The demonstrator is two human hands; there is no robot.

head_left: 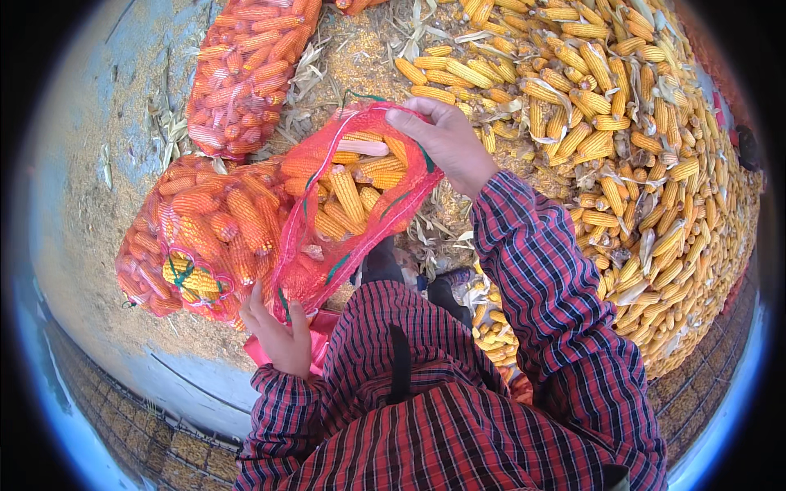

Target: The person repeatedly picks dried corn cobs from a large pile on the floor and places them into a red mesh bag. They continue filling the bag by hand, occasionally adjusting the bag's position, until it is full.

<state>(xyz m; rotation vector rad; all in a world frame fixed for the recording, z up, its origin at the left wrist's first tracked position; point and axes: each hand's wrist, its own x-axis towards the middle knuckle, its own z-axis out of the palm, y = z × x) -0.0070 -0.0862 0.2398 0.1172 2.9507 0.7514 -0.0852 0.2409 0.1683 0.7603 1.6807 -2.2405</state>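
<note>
Far left, on floor: two full red mesh sacks (196, 237) of corn, tied shut, third full sack (246, 65) beyond. Your left hand (278, 331) clamped on near rim of open red mesh sack (344, 204), part-filled with yellow cobs. Your right hand (446, 139) grips far rim, fingers closed on mesh, holding mouth wide. Right of that: loose corn pile (639, 139) spreads across floor to right edge, husks scattered.
</note>
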